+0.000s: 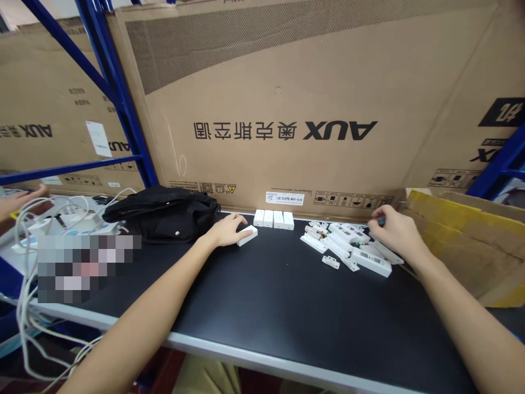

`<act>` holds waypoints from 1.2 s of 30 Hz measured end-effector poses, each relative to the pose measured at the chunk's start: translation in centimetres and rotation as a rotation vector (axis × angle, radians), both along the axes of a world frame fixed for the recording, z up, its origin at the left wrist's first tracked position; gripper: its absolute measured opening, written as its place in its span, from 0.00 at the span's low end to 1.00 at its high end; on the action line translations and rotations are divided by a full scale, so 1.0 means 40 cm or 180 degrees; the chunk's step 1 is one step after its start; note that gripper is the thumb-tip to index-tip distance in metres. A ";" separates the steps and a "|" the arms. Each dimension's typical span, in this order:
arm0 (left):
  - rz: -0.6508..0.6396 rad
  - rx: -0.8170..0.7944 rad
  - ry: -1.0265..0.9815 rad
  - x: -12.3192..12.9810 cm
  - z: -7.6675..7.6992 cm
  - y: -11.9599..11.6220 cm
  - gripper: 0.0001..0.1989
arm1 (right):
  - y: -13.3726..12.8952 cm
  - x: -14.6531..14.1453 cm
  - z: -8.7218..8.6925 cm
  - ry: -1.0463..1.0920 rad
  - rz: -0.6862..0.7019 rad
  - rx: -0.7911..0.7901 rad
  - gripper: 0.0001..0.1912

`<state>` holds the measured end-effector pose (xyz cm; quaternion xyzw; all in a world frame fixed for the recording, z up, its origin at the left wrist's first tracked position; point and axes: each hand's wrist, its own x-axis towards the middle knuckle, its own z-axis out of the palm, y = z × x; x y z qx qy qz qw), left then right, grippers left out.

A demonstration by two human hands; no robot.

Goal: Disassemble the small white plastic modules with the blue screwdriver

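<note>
Four white units stand side by side in a row at the far edge of the work surface, against the carton. This portion appears to be arranged. A fifth piece, the white block, lies just left of and nearer than the row, outside it; the left hand holds it between the thumb and bent fingers. To the right, a loose pile of white parts lies in mixed orientations and appears unsorted. The right hand is at the far right of the pile, fingers curled together around a small bluish item; its type cannot be determined.

The work surface is black with a pale near edge. A black bag lies on the left. White cables gather at the far left, near another person's hand. A large printed carton forms the far boundary, beside a blue metal frame. A box with yellow tape stands on the right.
</note>
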<state>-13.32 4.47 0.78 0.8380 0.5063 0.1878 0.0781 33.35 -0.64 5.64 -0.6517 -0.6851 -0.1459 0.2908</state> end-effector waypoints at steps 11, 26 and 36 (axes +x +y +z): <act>-0.0521 -0.0214 -0.0146 0.025 -0.029 0.005 0.26 | 0.020 0.032 -0.025 0.0099 0.0086 0.0225 0.03; -0.0697 -0.0204 -0.0117 0.038 -0.038 -0.004 0.25 | 0.044 0.050 -0.058 0.0138 0.0153 -0.0486 0.05; -0.0762 -0.0158 -0.0393 0.068 -0.035 -0.018 0.23 | 0.042 0.018 -0.043 0.0247 -0.0272 -0.0126 0.10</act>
